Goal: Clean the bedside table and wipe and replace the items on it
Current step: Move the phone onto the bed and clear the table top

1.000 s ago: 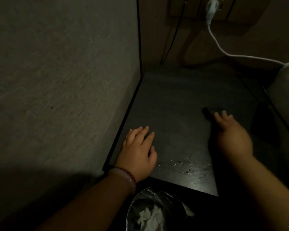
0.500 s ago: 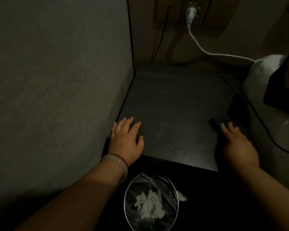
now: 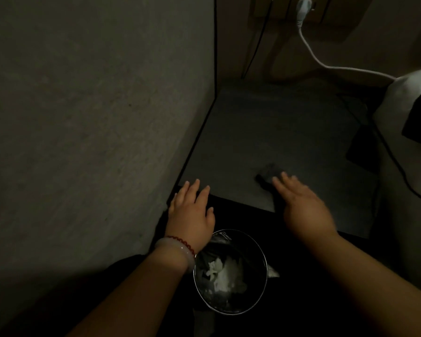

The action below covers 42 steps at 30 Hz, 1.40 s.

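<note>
A plain wall (image 3: 95, 117) fills the left side, and the counter (image 3: 265, 132) butts against it. The left hand (image 3: 191, 215) lies at the counter's near left corner. Its grip is wide and flat, with straight fingers resting on the edge and holding nothing. A pale bangle (image 3: 180, 249) and a red string circle that wrist.

Below the counter's front edge stands a round bin (image 3: 267, 266) with white crumpled tissue (image 3: 224, 276) inside.

To the right, near the front of the counter, lies a small dark cloth (image 3: 269, 175), bunched and hard to make out against the dark top. It looks soft and light. It should slide easily under a flat palm, and can be taken by pinching its raised middle.

The right hand (image 3: 304, 207) is blurred. Its fingers reach forward, straight and spread, so the grip is wide, and the fingertips are at the cloth's near edge. Through the blur I cannot tell whether they press it or merely cover it. Nothing is closed in that hand.

At far right, a white cable (image 3: 326, 66) runs from a wall socket toward a pale pillow (image 3: 404, 93) beside the counter.
</note>
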Each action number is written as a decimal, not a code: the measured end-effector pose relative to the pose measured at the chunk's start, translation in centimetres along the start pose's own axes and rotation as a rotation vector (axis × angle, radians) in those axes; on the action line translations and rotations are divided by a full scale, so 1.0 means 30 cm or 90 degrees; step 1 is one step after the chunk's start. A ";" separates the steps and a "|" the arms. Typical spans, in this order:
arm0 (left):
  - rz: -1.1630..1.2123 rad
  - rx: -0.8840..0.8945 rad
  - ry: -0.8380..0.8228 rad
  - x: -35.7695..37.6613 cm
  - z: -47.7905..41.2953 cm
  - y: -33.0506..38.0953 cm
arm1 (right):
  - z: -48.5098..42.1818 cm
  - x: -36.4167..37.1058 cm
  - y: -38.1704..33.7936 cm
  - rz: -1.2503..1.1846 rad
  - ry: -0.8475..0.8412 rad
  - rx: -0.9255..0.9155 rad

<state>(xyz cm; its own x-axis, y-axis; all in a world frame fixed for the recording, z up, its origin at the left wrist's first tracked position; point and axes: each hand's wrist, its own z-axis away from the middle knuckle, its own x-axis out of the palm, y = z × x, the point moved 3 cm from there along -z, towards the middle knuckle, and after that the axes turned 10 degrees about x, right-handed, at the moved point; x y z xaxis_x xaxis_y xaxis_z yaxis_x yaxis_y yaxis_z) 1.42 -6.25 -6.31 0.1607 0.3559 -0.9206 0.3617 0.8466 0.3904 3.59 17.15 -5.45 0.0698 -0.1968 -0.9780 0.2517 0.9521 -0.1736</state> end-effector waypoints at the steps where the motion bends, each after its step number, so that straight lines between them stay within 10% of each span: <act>1: 0.023 -0.003 0.024 0.000 0.004 0.004 | -0.013 -0.019 0.042 -0.006 0.002 0.064; 5: 0.080 0.038 0.131 0.005 0.042 0.032 | -0.110 -0.074 0.070 -0.029 -0.068 0.250; 15: 0.099 0.010 0.362 -0.047 0.041 -0.024 | -0.185 0.042 -0.428 0.079 -0.116 -0.291; 22: 0.126 -0.009 0.347 -0.035 0.042 -0.032 | -0.288 -0.079 -0.123 0.034 -0.099 0.116; 27: 0.111 0.024 0.341 -0.033 0.037 -0.017 | -0.142 0.030 -0.441 0.044 -0.081 -0.243; 30: 0.096 0.029 0.331 -0.042 0.039 -0.023 | -0.102 0.064 -0.460 0.052 -0.094 -0.270; 42: 0.056 0.113 0.246 0.028 0.033 0.049 | 0.105 -0.047 0.306 -0.057 -0.013 0.333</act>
<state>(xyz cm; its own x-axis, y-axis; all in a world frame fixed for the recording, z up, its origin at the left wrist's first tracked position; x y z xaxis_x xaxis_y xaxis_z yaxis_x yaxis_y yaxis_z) 2.99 -5.09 -6.50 -0.1455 0.5737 -0.8060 0.5196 0.7376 0.4312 8.83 25.44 -5.30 0.0428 -0.2819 -0.9585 0.7047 0.6886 -0.1710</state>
